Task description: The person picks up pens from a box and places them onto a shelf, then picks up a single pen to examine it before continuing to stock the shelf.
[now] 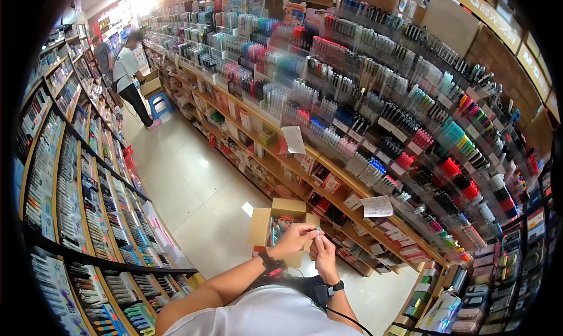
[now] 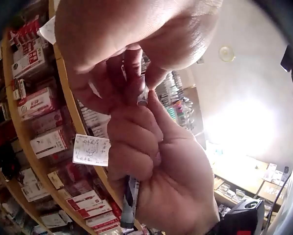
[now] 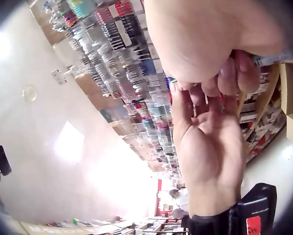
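Observation:
Both hands meet in front of the chest, fingertips together. My right hand point(image 1: 323, 255) has its fingers curled round a pen point(image 2: 130, 200), whose grey, dark-ended barrel sticks out below the fist in the left wrist view. In the right wrist view part of that pen's barrel point(image 3: 271, 59) shows beyond the fingers. My left hand point(image 1: 295, 238) pinches a small green thing point(image 1: 317, 230) at the right thumb and forefinger. The fingers hide most of it, and I cannot tell what it is. Just below the left hand stands an open cardboard box point(image 1: 260, 226) holding many pens point(image 1: 277, 229).
A long sloping rack point(image 1: 352, 84) of pens runs along the right, above wooden shelves point(image 1: 258, 154) of boxed goods. Handwritten papers point(image 1: 377, 206) hang at its edge. More pen shelves point(image 1: 64, 189) line the left. Two people point(image 1: 126, 69) stand down the tiled aisle point(image 1: 193, 177).

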The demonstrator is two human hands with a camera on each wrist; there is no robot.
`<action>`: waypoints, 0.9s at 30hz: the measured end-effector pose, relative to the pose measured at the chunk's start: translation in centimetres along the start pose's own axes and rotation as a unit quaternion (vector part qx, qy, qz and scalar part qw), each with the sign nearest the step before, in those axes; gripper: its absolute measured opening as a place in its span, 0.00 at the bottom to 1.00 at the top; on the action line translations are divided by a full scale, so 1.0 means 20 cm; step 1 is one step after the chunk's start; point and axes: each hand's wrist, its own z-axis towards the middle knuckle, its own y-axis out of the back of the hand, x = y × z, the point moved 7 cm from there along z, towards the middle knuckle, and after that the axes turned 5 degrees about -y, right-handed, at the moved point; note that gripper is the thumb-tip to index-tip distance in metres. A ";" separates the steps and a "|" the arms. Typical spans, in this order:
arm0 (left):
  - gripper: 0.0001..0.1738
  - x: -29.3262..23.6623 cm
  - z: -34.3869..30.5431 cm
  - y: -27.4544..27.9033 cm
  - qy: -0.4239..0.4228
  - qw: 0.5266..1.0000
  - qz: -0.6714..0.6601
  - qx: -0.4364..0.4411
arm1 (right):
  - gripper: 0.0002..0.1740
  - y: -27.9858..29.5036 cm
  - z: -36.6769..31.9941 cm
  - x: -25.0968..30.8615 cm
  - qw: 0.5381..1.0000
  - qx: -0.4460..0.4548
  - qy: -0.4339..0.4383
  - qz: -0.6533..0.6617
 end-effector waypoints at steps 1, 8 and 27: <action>0.10 0.00 0.00 0.00 0.000 1.000 0.000 0.001 | 0.15 0.01 0.01 0.00 1.000 -0.001 0.000 0.000; 0.10 0.00 0.00 -0.04 -0.014 0.999 0.015 0.049 | 0.24 0.04 -0.02 0.00 0.997 -0.011 -0.042 0.069; 0.13 0.02 0.03 0.02 0.012 0.999 -0.030 -0.011 | 0.16 0.06 -0.16 0.51 0.919 -0.076 0.194 -0.335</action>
